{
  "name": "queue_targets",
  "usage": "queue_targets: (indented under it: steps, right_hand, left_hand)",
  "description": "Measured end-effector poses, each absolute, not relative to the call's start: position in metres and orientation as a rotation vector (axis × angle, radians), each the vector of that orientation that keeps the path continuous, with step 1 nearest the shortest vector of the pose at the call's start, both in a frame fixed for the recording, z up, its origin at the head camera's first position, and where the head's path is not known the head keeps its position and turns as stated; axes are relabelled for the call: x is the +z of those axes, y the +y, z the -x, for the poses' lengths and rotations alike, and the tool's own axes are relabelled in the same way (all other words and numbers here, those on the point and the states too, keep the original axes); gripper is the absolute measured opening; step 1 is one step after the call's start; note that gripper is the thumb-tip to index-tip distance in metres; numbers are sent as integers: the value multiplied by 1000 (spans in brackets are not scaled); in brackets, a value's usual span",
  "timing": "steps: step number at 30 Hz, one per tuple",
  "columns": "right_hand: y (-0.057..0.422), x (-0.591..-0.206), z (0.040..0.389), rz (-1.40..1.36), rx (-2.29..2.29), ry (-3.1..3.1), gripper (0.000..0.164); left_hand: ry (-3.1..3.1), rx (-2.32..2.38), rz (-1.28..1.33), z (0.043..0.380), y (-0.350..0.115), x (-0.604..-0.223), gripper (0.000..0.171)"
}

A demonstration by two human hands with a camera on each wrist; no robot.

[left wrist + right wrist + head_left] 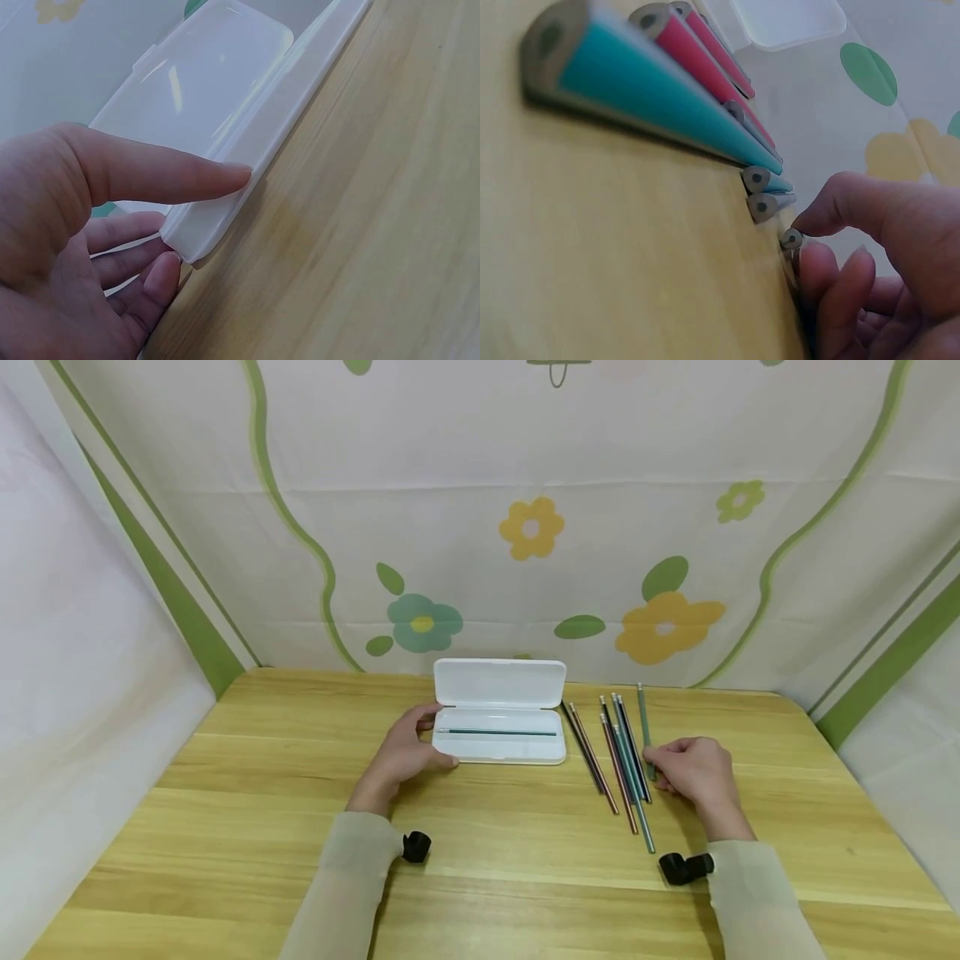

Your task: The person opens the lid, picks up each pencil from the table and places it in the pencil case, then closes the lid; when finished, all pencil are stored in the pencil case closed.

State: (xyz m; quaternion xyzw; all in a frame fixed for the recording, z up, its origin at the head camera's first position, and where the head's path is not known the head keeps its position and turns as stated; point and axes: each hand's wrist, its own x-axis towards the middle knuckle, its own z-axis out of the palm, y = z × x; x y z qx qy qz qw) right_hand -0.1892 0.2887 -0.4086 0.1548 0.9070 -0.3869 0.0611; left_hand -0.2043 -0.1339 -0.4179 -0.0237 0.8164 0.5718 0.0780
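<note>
A white pencil case (pixel 498 748) lies with its lid (pixel 499 683) raised, and a single green pencil (pixel 502 732) rests lengthwise inside. My left hand (pixel 405 747) grips the case's left end. In the left wrist view its thumb (pixel 180 174) lies against the front wall, while the other fingers are round the corner. On the right, my right hand (pixel 696 768) pinches the near end of another green pencil (pixel 644 718) between thumb and finger. Its bare, unsharpened tip (pixel 791 238) shows at the fingertips in the right wrist view.
Several loose pencils (pixel 624 752), green, red and dark, lie side by side between the case and my right hand. Two more pencils (pixel 588 747) lie close to the case's right end. A flowered cloth (pixel 465 552) hangs behind the wooden table (pixel 487 868).
</note>
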Motion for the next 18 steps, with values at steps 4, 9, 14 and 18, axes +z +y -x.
queue_targets:
  steps: [4, 9, 14, 18]
  right_hand:
    - [290, -409, 190, -468, -1148, 2751, 42]
    - [290, -408, 191, -460, -1080, 2764, 44]
    - [290, -408, 190, -433, -1040, 2782, 49]
    - [290, -409, 189, -433, -1053, 2784, 50]
  left_hand:
    - [2440, 1718, 70, 205, -134, -418, 95]
    - [2440, 1719, 63, 205, -134, -418, 95]
    - [2436, 1728, 61, 205, -134, -418, 95]
    - [2440, 1727, 59, 204, -134, -419, 95]
